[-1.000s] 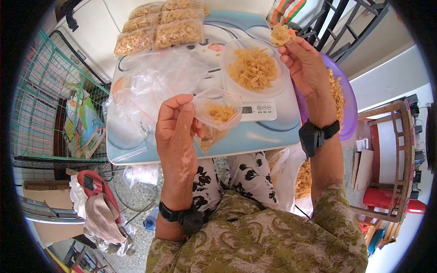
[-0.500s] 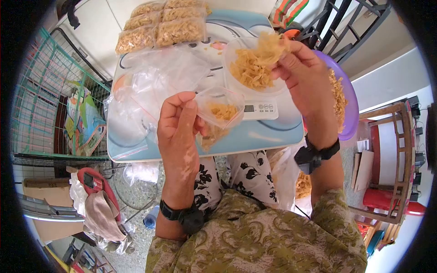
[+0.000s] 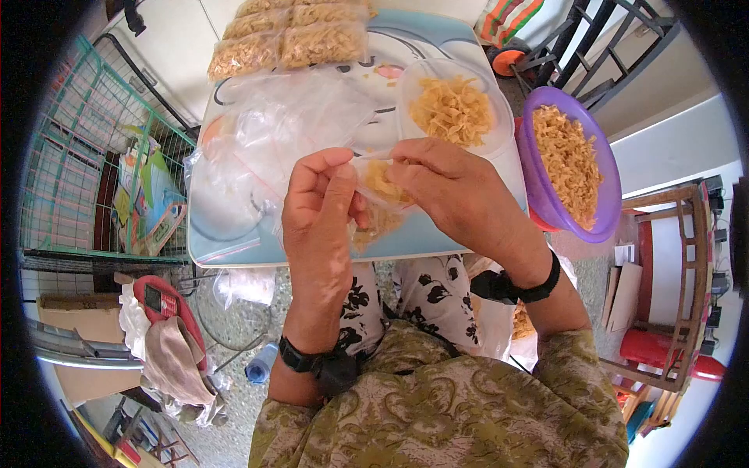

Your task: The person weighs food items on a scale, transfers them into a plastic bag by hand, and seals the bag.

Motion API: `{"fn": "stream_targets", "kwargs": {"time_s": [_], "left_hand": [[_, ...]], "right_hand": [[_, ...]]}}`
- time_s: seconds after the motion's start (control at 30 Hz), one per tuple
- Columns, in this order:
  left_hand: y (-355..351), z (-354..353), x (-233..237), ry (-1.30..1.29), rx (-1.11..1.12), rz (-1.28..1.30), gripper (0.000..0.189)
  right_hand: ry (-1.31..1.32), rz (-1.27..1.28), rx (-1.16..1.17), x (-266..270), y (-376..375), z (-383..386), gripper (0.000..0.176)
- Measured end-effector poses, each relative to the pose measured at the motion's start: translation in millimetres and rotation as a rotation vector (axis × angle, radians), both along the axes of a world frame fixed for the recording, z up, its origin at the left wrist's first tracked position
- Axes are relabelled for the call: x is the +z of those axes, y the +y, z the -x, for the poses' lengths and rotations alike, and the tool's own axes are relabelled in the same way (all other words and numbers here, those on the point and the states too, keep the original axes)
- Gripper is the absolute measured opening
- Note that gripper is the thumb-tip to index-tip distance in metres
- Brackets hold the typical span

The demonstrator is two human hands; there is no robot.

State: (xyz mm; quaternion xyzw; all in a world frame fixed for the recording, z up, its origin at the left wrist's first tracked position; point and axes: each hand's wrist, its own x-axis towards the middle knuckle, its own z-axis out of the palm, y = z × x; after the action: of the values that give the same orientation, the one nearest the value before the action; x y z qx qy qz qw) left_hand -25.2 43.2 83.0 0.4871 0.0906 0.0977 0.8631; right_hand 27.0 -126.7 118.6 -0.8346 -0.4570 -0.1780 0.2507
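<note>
My left hand (image 3: 321,222) pinches the upper left edge of a small clear zip bag (image 3: 380,222) and holds it upright. Dried yellow flakes fill part of this bag. At its mouth is my right hand (image 3: 468,191), fingers closed around some flakes and mostly hidden by the back of the hand. Just beyond stands a clear plastic tub (image 3: 499,90) with a heap of flakes (image 3: 451,111) in it. The kitchen scale in front of the tub is covered by my right hand and arm.
Flat plastic bags (image 3: 273,125) lie spread over the left of the small table (image 3: 425,240). Several filled bags (image 3: 324,44) are stacked at the back. A purple basin (image 3: 534,175) of flakes stands to the right. A green wire cage (image 3: 70,164) is at the left.
My right hand has come down and left from above the tub to the bag's mouth, bringing a handful of flakes. My left hand still holds the bag. The view has shifted slightly.
</note>
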Motion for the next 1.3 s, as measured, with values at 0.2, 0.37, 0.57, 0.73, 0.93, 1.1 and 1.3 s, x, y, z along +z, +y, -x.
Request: {"fn": "stream_targets", "kwargs": {"time_s": [0.2,0.37,0.57,0.73,0.93,1.1,1.3], "left_hand": [[-1,-1,-1,-0.011,0.006,-0.079,0.021],[1,0,0,-0.009,0.013,-0.097,0.021],[0,0,3,-0.015,-0.001,-0.092,0.020],[-4,5,12,-0.013,-0.018,-0.157,0.017],[-1,5,9,-0.061,-0.017,-0.134,0.015],[3,2,12,-0.015,0.035,-0.128,0.016],[1,3,12,-0.024,-0.003,-0.158,0.017]], "right_hand": [[0.071,0.289,0.093,12,1,-4,0.024],[0.175,0.212,0.128,10,0,-3,0.022],[0.265,0.042,0.194,5,4,1,0.013],[0.279,0.289,0.160,4,8,-1,0.009],[0.288,0.157,-0.035,0,19,8,0.012],[0.574,0.027,-0.006,8,12,12,0.020],[0.486,0.108,0.266,1,-1,17,0.047]]}}
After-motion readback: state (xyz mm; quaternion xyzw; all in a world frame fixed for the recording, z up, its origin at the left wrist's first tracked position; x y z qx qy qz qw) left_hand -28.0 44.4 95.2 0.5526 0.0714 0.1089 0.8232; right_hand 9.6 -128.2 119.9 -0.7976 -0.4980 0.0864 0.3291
